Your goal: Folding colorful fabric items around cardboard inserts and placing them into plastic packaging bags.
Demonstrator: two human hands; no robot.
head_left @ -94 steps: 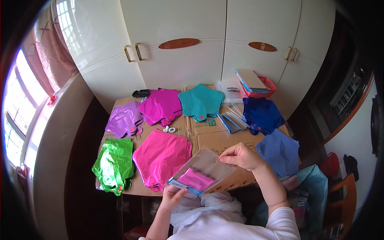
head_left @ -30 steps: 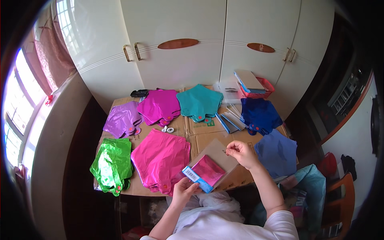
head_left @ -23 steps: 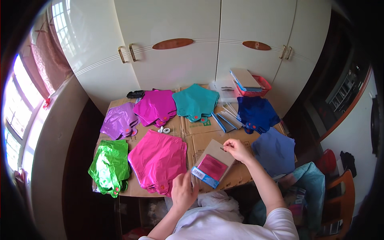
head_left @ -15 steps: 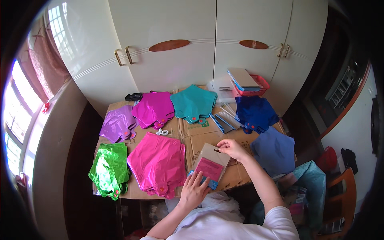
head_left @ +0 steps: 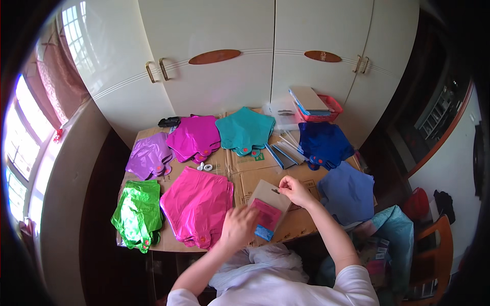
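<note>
A flat packet [head_left: 266, 210] lies tilted on the cardboard-covered table in front of me, with folded pink foil, a blue strip at its near end and a beige upper part with a dark hang hole. My right hand [head_left: 296, 192] pinches its top right corner, beside that hole. My left hand [head_left: 240, 228] is just off the packet's left side, over the edge of a stack of hot-pink star-shaped foil balloons [head_left: 198, 206]. Its fingers are smeared by motion, and I cannot make out anything in them.
Around the cardboard [head_left: 214, 162] lie foil balloon stacks: green [head_left: 137, 211], lilac [head_left: 149, 155], magenta [head_left: 194, 136], teal [head_left: 245, 130], dark blue [head_left: 325, 143] and pale blue [head_left: 347, 194]. White ribbon rolls [head_left: 205, 167], blue-edged cards [head_left: 282, 157] and a red basket [head_left: 334, 108] stand among them.
My left hand has lifted off the packet's lower part and moved slightly left. The right hand still pinches the top corner, almost unmoved.
</note>
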